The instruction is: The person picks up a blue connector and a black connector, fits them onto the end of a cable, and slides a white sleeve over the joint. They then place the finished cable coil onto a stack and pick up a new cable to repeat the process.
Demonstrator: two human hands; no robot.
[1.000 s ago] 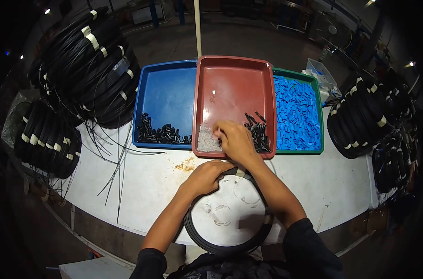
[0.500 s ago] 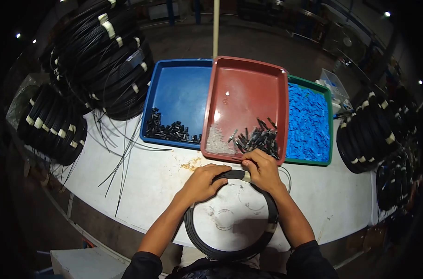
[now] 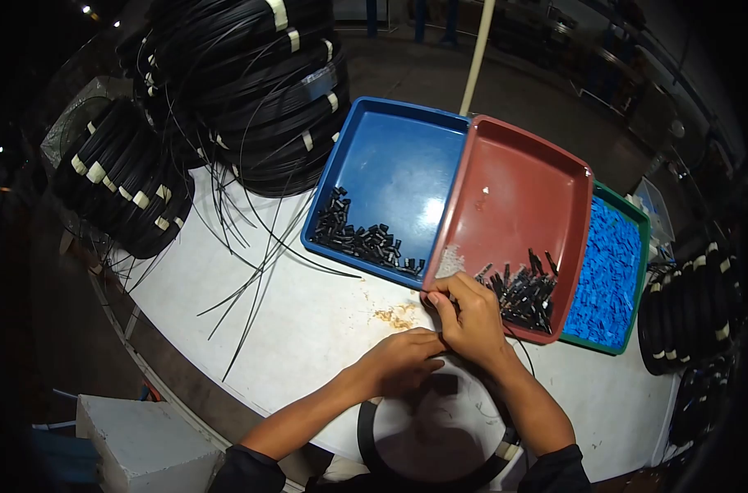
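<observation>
A coil of black cable lies at the near edge of the table, with pale tape bands around it. My left hand is closed on the far side of the coil, its fingers curled under my right wrist. My right hand is above the near left corner of the red tray, thumb and forefinger pinched together. Whatever is between those fingertips is too small to make out. Small clear pieces and black connector-like pieces lie in the red tray, just beyond the right hand.
A blue tray with small black parts adjoins the red one on the left. To the right stands a green tray of blue pieces. Cable coils are stacked at the left, with loose ends across the table; more coils stand right.
The view has turned, so the trays appear farther right and tilted. My right hand has shifted to the red tray's near left corner. My left hand has slid closer beneath it.
</observation>
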